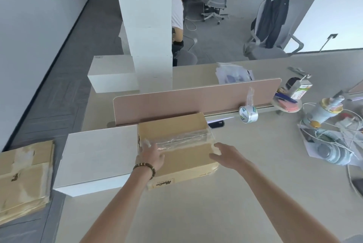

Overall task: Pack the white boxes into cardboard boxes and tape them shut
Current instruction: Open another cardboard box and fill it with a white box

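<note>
- Cardboard box [176, 150]: closed, clear tape along its top seam, on the desk [245, 193].
- Left hand [150, 157]: fingers straight, flat on the box's left top edge.
- Right hand [225, 154]: fingers relaxed, at its right edge.
- White box [96, 158]: touching its left side.
- Tape roll [248, 114]: beyond it, rightward.

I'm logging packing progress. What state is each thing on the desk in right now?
cardboard box: flaps closed, clear tape along the seam.
white box: closed, unpacked, touching the cardboard box.
tape roll: upright, loose end sticking up.
flat cartons: folded, stacked.
left hand: open, on the box top.
right hand: open, at the box's right edge.
</note>
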A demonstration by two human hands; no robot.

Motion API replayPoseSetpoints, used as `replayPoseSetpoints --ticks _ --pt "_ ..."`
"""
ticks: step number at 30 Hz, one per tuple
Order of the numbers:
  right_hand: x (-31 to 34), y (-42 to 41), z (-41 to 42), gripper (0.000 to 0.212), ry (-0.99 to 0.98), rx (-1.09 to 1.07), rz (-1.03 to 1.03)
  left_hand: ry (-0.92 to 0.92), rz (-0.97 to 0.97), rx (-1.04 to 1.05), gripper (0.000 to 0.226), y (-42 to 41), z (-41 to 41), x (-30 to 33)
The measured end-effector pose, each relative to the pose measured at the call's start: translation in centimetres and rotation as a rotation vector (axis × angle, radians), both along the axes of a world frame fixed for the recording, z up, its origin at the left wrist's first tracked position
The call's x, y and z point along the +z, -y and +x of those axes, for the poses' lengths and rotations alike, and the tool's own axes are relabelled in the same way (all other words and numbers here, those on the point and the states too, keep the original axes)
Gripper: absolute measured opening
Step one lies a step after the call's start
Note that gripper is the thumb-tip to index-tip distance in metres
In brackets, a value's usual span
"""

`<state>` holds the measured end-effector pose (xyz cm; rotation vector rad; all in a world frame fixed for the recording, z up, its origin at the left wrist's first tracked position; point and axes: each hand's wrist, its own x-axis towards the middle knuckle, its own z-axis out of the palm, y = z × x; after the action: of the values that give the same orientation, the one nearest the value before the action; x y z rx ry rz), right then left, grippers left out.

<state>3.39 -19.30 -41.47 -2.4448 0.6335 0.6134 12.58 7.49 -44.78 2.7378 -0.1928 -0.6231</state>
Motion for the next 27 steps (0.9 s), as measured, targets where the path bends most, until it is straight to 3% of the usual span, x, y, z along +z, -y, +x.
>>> replayPoseSetpoints --ticks 4,8,16,19,27 --pt "-1.9 0.0 2.2 0.068 -0.014 -0.043 -0.016 -0.004 -0.003 0.061 0.067 0.2 0.5 -1.3" --pt "-3.5 0.2 4.1 0.073 -0.026 -0.068 -0.008 -0.025 -0.130 0.196 0.079 0.6 0.3 -2.5" --pt "-5.7 1.4 5.2 0.049 0.019 -0.147 0.040 0.067 -0.174 0.272 0.081 1.6 -0.9 -3.5" --pt "-5.9 2.7 4.4 0.038 0.033 -0.162 0.045 0.043 -0.165 0.288 0.084 2.4 -2.0 -3.3" --pt "-6.1 7.7 -1.4 0.049 0.073 -0.098 0.089 0.036 -0.320 0.434 0.102 6.8 -9.0 -2.8"
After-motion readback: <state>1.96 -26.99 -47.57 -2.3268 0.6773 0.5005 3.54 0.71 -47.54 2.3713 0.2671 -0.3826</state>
